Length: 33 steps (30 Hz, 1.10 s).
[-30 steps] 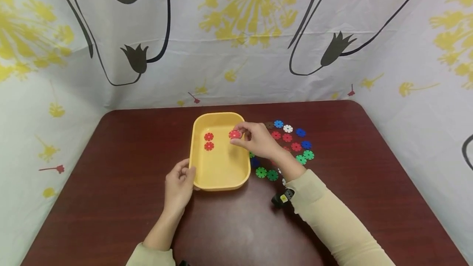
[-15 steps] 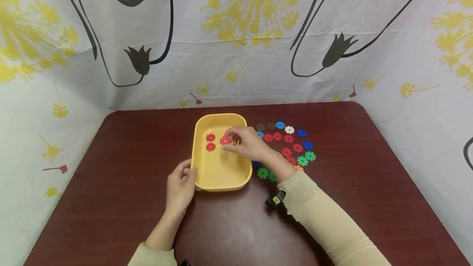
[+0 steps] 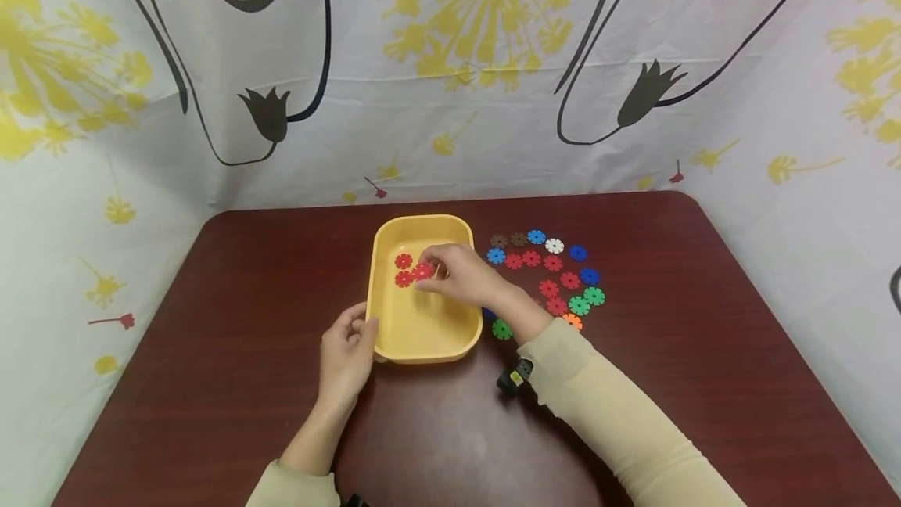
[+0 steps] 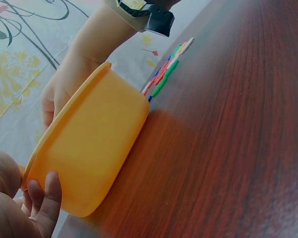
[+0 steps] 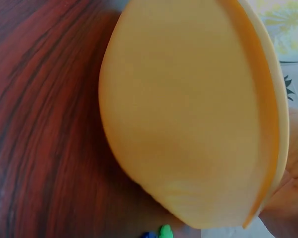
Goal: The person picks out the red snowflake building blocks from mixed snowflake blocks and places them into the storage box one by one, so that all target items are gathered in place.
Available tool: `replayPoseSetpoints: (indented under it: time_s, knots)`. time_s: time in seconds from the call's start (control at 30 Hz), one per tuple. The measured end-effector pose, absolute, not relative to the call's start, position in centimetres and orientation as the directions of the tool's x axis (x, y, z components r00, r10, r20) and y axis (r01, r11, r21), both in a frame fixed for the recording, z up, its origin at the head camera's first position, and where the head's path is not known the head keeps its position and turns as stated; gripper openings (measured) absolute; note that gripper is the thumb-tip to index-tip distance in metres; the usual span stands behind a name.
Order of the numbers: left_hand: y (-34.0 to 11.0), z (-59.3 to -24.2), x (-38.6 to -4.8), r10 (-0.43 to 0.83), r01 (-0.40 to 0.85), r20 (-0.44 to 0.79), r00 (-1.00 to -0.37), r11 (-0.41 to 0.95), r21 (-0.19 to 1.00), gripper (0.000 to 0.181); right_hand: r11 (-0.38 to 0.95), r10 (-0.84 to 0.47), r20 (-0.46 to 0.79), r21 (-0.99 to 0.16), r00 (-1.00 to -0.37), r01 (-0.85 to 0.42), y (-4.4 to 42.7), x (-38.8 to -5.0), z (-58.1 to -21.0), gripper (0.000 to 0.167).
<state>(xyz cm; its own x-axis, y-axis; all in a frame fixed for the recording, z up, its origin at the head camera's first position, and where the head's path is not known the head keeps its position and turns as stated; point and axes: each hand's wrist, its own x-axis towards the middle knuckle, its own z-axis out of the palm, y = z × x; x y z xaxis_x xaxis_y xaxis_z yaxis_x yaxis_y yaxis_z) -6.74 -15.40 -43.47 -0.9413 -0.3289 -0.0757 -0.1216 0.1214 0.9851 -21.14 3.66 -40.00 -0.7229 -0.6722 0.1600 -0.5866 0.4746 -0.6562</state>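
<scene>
A yellow plastic tray (image 3: 422,339) stands on the dark red table. My left hand (image 3: 346,354) grips its left rim, and the left wrist view shows fingers (image 4: 50,201) against the outer wall. Over the tray my right hand (image 3: 466,276) pinches a red notched plastic disc (image 3: 422,271) between thumb and fingers. Just left of it two more red discs lie on the tray floor, a far one (image 3: 403,261) and a near one (image 3: 404,279). In the right wrist view the tray wall (image 5: 184,109) hides the fingertips.
Right of the tray, several loose notched discs lie flat: red (image 3: 552,263), green (image 3: 579,305), blue (image 3: 588,277), brown (image 3: 518,239), white (image 3: 554,246) and orange (image 3: 572,321). My right forearm passes over part of them. A patterned cloth (image 3: 436,170) hangs behind the table.
My right hand has moved left over the tray with the red disc, bringing it beside the two red discs there. The left hand keeps its hold on the tray.
</scene>
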Motion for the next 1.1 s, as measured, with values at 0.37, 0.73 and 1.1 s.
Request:
replayPoseSetpoints:
  time_s: [0.37,0.73,1.1]
  knots:
    - [-15.3,-43.4,-6.9,-0.335,-0.114,-0.066,-0.94,0.126,0.985,0.034,0.509,-0.69,0.145,-0.6,-0.709,-0.618,1.9,-21.4,-40.2,0.026]
    - [-15.3,-43.7,-6.9,-0.332,-0.104,-0.06,-0.941,0.118,0.988,0.033,0.54,-0.702,0.055,-0.609,-0.71,-0.581,0.4,-21.2,-41.2,0.024]
    - [-15.2,-43.7,-6.8,-0.345,-0.109,-0.064,-0.936,0.114,0.987,0.033,0.619,-0.701,-0.099,-0.576,-0.706,-0.534,0.1,-20.8,-41.6,0.024]
